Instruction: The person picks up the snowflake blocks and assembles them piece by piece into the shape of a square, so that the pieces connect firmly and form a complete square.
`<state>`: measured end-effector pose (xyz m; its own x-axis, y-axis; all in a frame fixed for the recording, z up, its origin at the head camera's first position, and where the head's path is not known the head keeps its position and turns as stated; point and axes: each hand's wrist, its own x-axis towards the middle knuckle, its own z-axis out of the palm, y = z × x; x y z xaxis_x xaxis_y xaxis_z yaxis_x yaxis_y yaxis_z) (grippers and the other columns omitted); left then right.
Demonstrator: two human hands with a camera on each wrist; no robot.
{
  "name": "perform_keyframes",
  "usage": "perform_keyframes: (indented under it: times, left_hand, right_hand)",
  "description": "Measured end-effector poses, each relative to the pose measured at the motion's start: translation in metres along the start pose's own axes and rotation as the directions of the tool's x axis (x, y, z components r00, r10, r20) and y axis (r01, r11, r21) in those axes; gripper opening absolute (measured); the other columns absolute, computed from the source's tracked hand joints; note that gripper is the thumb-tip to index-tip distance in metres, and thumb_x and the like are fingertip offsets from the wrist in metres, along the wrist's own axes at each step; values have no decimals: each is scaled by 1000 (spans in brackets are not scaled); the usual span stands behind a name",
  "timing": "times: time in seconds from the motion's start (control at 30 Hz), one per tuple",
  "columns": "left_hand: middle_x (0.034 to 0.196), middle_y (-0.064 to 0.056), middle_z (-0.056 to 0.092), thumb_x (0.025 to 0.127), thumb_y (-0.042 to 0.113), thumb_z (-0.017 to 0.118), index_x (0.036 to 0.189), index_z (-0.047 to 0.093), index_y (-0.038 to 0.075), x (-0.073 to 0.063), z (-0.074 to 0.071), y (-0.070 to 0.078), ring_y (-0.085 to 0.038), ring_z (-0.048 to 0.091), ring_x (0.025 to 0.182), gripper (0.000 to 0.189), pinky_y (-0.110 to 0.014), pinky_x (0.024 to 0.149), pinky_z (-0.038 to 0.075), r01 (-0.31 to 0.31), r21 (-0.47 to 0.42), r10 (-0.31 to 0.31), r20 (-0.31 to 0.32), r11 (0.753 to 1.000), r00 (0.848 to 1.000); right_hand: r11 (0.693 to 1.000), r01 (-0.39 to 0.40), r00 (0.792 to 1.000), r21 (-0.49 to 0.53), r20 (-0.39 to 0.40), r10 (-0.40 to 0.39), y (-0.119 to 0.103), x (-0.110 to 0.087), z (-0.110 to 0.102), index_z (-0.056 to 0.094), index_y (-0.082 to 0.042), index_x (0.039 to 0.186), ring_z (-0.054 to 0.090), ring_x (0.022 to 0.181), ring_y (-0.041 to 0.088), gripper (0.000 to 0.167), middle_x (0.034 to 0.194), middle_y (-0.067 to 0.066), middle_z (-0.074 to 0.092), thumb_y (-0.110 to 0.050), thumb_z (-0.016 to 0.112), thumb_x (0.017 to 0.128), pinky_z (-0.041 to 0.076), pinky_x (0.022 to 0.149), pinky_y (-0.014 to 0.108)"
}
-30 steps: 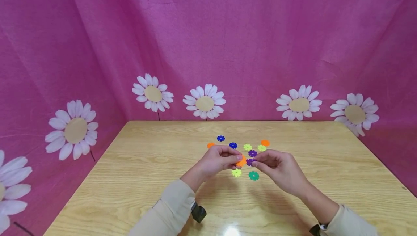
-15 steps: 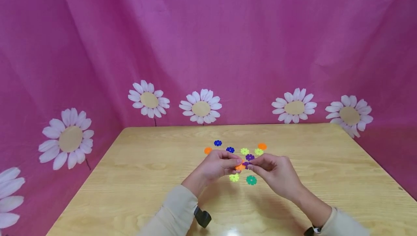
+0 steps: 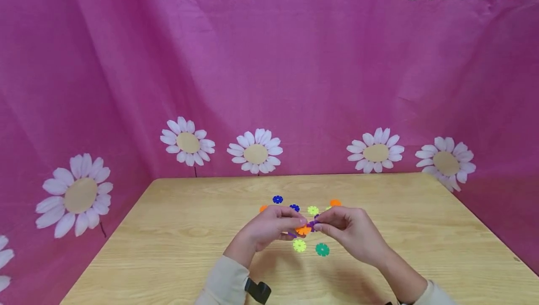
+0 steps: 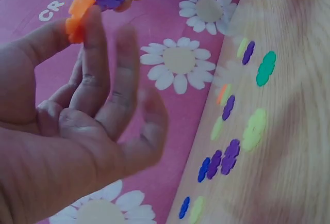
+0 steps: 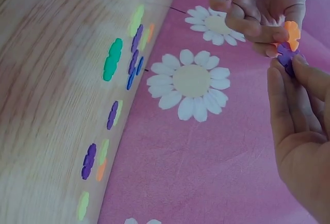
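My left hand (image 3: pixel 269 230) pinches an orange notched snowflake disc (image 4: pixel 80 15) between thumb and index finger, its other fingers spread loosely. Opposite it, my right hand (image 3: pixel 353 235) pinches a purple snowflake disc (image 5: pixel 286 58) by its edge. The two discs meet edge to edge at their notches, raised above the table, and the fingertips hide part of each. Just in front of the hands lie a yellow-green disc (image 3: pixel 299 245) and a green disc (image 3: pixel 322 249), both flat.
Behind the hands, several more discs lie on the wooden table (image 3: pixel 168 249), among them a dark blue disc (image 3: pixel 277 199) and an orange disc (image 3: pixel 335 202). A pink curtain (image 3: pixel 294 85) with printed daisies hangs along the table's far and left sides.
The head view has tilted up, so table and hands sit lower in it. The orange disc has turned flatter, and the purple disc has come closer against its edge.
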<state>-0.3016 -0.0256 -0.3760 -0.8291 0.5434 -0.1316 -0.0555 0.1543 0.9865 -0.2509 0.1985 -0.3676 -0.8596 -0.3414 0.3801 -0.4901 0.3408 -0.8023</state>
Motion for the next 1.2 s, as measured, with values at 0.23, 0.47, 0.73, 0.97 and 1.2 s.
perform_keyframes:
  times: [0.23,0.47,0.73,0.97,1.2]
  left_hand:
    - [98,-2,77,92,29,73,109,75,11,-3,0,4,-23,69,95,25,-50,96,44,2,121,4,-46,993,999]
    - [105,0,74,92,33,72,110,73,12,-1,-2,7,-15,64,103,28,-57,103,41,14,139,-2,-88,990,996]
    - [110,0,71,93,36,71,112,73,13,0,-2,1,-18,61,112,30,-58,103,41,49,146,-37,-86,988,996]
    - [114,-2,70,94,36,69,114,72,12,-7,-6,-1,-20,61,113,32,-58,102,41,64,124,-50,-111,990,993]
    - [113,-2,70,94,36,69,114,72,11,-3,-4,7,-19,60,111,32,-53,101,42,69,134,-58,-84,989,995]
  right_hand:
    - [998,-22,999,-52,28,23,1,1,-5,75,-7,105,74,88,7,18,98,5,77,-18,74,90,58,77,22]
    - [958,-125,992,-256,-18,125,17,6,-44,73,-10,113,71,94,16,27,108,6,75,-29,70,95,57,79,28]
    - [746,-381,872,-546,56,486,54,8,-52,73,-2,110,59,83,20,28,96,7,70,-22,73,91,53,75,37]
    - [613,-428,814,-664,11,581,59,16,-38,72,-7,115,61,113,35,32,120,14,69,-25,76,89,46,102,55]
    - [558,-403,811,-725,0,585,62,19,-41,74,-8,111,61,97,26,30,107,8,72,-21,80,84,50,93,51]
